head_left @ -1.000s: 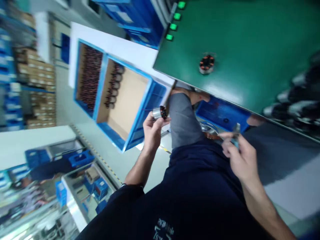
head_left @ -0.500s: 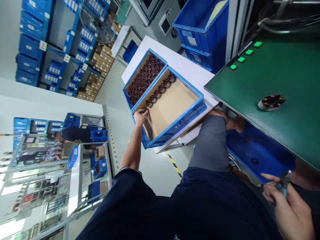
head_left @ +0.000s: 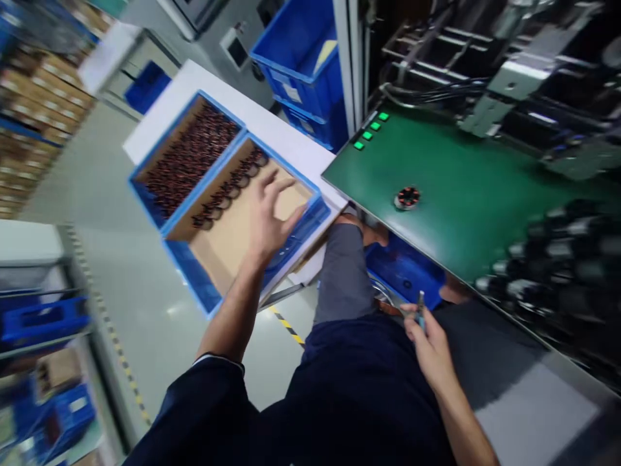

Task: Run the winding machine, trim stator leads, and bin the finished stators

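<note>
My left hand (head_left: 270, 217) hangs above the near blue crate (head_left: 213, 304), fingers spread and holding nothing. Along the far left side of that crate's cardboard-lined floor runs a row of dark round wound parts (head_left: 233, 189) with reddish wires, like motor stators. My right hand (head_left: 429, 340), low in front of my body, is closed round small pliers (head_left: 420, 314) with a blue-green handle and metal tip. One more wound stator (head_left: 407, 197), with orange-copper windings, sits by itself on the green work surface (head_left: 369, 178).
A second blue crate (head_left: 145, 200) packed with stators adjoins the first on a white table (head_left: 169, 84). Stacked blue bins (head_left: 291, 71) stand behind. Machine fixtures (head_left: 519, 77) and several dark cylindrical parts (head_left: 548, 259) flank the green surface. A blue bin (head_left: 402, 268) is beneath it.
My left hand has let go at the near end of the stator row, risen and moved along the crate with fingers opened. My view has turned right, showing more of the green bench.
</note>
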Tool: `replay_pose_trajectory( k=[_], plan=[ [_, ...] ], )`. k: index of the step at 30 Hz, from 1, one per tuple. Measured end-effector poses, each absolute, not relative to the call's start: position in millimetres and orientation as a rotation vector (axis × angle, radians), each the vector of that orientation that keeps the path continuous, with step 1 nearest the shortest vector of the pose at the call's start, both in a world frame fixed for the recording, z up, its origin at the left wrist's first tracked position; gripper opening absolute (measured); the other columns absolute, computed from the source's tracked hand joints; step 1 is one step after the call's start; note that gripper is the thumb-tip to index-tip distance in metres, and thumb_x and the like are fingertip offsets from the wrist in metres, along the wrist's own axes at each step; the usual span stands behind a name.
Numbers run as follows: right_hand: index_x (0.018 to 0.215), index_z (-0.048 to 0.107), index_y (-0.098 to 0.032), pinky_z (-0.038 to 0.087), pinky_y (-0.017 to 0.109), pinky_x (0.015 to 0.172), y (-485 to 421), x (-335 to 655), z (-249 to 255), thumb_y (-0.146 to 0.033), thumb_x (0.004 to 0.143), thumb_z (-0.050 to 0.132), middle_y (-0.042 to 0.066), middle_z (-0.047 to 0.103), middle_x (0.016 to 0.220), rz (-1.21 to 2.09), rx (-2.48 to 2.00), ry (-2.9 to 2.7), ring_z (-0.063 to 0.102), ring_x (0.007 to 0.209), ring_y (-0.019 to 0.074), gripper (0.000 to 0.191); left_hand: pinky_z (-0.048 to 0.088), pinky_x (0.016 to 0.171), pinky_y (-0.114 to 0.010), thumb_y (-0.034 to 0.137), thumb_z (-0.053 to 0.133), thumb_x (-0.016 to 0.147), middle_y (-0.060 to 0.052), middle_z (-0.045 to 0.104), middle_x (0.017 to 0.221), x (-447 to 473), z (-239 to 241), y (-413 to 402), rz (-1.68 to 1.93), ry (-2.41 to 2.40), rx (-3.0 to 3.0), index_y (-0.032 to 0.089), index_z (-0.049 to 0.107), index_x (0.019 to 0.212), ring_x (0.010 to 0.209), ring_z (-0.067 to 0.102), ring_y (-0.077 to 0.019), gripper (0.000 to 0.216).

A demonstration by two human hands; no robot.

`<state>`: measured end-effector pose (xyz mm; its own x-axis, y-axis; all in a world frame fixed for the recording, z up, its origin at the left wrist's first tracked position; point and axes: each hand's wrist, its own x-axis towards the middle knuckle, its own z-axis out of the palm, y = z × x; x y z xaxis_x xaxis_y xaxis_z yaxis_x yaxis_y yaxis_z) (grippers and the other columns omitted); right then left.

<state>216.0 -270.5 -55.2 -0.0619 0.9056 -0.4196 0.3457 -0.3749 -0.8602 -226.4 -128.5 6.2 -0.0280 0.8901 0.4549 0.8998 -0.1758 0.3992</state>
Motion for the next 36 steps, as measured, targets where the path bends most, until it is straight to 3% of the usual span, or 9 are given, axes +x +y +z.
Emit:
replay_pose_trajectory(
  k=[5,9,12,16,19,22,27,31,36],
  plan=[
    [0.121,0.081,-0.017,0.059,0.035,0.089,-276.1,207.1,-29.8,-0.059,0.105,0.065,0.005,0.069,0.092,1.488,-1.651,-1.358,0.065,0.081,0.0199,0.047,0.055,0.131,-0.063,0.037,0.085,0.106,-0.015,0.051,0.181,-62.0,-14.1,-50.2,-0.773,-1.734,-2.763,0.030,0.073,0.150,0.161,0.055,-0.0410,0.046],
    [0.122,0.082,-0.017,0.053,0.030,0.073,-290.0,215.8,-21.0,-0.062,0.111,0.065,0.003,0.065,0.084,1.465,-1.618,-1.263,0.060,0.072,0.0168,0.049,0.059,0.123,-0.059,0.028,0.084,0.104,-0.019,0.065,0.165,-29.0,-43.8,-9.7,-0.592,-1.846,-2.901,0.022,0.080,0.136,0.145,0.067,-0.0408,0.032],
    [0.118,0.082,-0.017,0.050,0.027,0.066,-293.9,217.4,-14.3,-0.056,0.114,0.069,0.000,0.063,0.075,1.409,-1.567,-1.101,0.059,0.066,0.0145,0.042,0.060,0.119,-0.049,0.038,0.081,0.108,-0.016,0.077,0.146,-23.9,-41.0,-22.6,-0.916,-1.793,-3.025,0.021,0.079,0.112,0.135,0.074,-0.0339,0.018],
    [0.121,0.084,-0.018,0.051,0.024,0.062,-279.7,209.3,7.2,-0.043,0.115,0.074,-0.002,0.065,0.072,1.205,-1.429,-0.913,0.059,0.062,0.0116,0.027,0.062,0.109,-0.041,0.050,0.083,0.108,-0.011,0.082,0.127,-1.4,1.7,-95.7,-1.500,-1.586,-3.088,0.023,0.068,0.099,0.125,0.078,-0.0276,0.032],
    [0.123,0.086,-0.022,0.051,0.024,0.060,-259.4,205.3,24.1,-0.039,0.113,0.080,-0.002,0.066,0.074,1.079,-1.345,-0.882,0.061,0.063,0.0111,0.021,0.065,0.103,-0.042,0.049,0.089,0.103,-0.007,0.081,0.121,15.5,38.0,-147.0,-1.623,-1.563,-3.070,0.025,0.070,0.102,0.118,0.079,-0.0268,0.031],
    [0.120,0.087,-0.025,0.052,0.026,0.059,-245.6,204.1,34.4,-0.047,0.111,0.083,0.000,0.071,0.083,1.010,-1.328,-0.936,0.060,0.063,0.0123,0.024,0.066,0.098,-0.041,0.044,0.093,0.101,-0.006,0.079,0.119,22.2,56.9,-172.5,-1.670,-1.571,-3.021,0.026,0.072,0.107,0.114,0.079,-0.0260,0.028],
    [0.117,0.087,-0.027,0.055,0.029,0.065,-243.4,202.1,36.3,-0.049,0.109,0.087,0.000,0.070,0.085,1.039,-1.258,-0.980,0.058,0.064,0.0129,0.024,0.069,0.099,-0.039,0.036,0.092,0.102,-0.007,0.078,0.123,20.4,60.4,-182.4,-1.539,-1.545,-3.023,0.027,0.074,0.113,0.117,0.080,-0.0256,0.023],
    [0.107,0.084,-0.025,0.056,0.031,0.072,-244.0,208.4,37.5,-0.051,0.108,0.088,0.004,0.072,0.095,1.062,-1.283,-0.987,0.064,0.079,0.0162,0.027,0.069,0.106,-0.041,0.034,0.089,0.104,-0.008,0.077,0.129,21.0,55.6,-187.4,-1.357,-1.563,-3.080,0.028,0.074,0.117,0.122,0.080,-0.0262,0.021],
    [0.107,0.079,-0.021,0.047,0.028,0.072,-243.5,238.2,47.4,-0.040,0.112,0.083,0.000,0.057,0.084,1.541,-1.235,-1.008,0.051,0.072,0.0120,0.020,0.069,0.111,-0.046,0.038,0.084,0.107,-0.010,0.078,0.146,16.9,45.6,-185.4,-1.207,-1.543,-3.085,0.029,0.076,0.118,0.132,0.077,-0.0301,0.016]
  ],
)
